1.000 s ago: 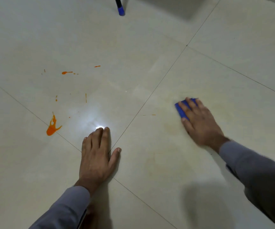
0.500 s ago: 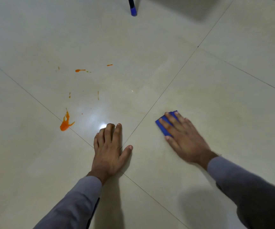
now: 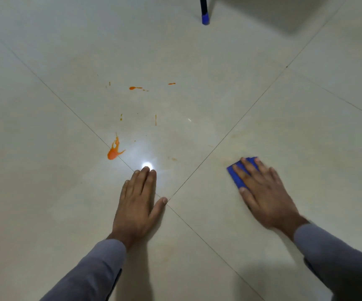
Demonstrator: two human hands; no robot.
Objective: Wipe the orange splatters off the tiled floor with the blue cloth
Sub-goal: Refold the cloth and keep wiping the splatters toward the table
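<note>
Nearest me, both grey sleeves [image 3: 93, 270] reach forward over the tiled floor [image 3: 219, 83]. My left hand [image 3: 137, 205] lies flat, fingers straight and together, grip slack and holding nothing, its thumb at the crossing of the grout lines. My right hand [image 3: 262, 194] presses the blue cloth [image 3: 236, 177] flat on the tile to the right, fingers straight over it. Beyond the left fingertips sits the largest orange splatter [image 3: 113, 152], smaller orange drops [image 3: 135, 88] farther out. Farthest, a dark leg with a blue tip [image 3: 205, 18] stands on the floor.
</note>
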